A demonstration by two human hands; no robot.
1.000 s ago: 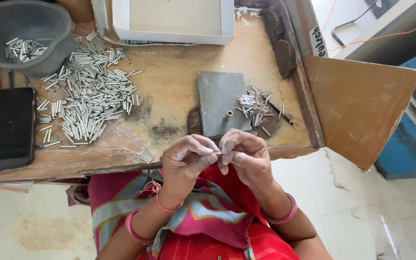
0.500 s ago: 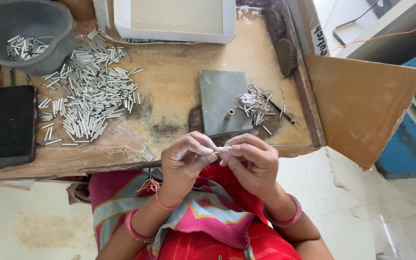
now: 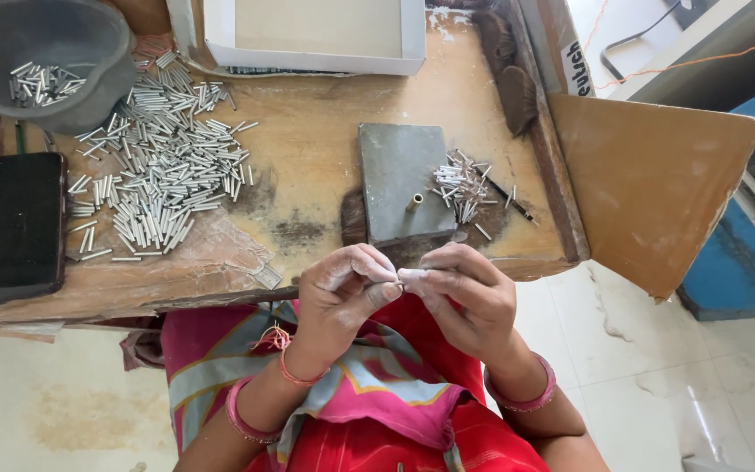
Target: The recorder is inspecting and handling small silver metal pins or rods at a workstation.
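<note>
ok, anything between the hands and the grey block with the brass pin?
Nothing visible. The left hand and right hand meet fingertip to fingertip just below the table edge, and the grey block with its brass pin lies directly ahead, with no object between.

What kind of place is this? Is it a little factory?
Probably a small workshop for hand assembly. A worn wooden workbench holds a big heap of short metal tubes, a grey bowl with more tubes, and a grey metal block. Both hands, left hand and right hand, pinch something tiny.
</note>
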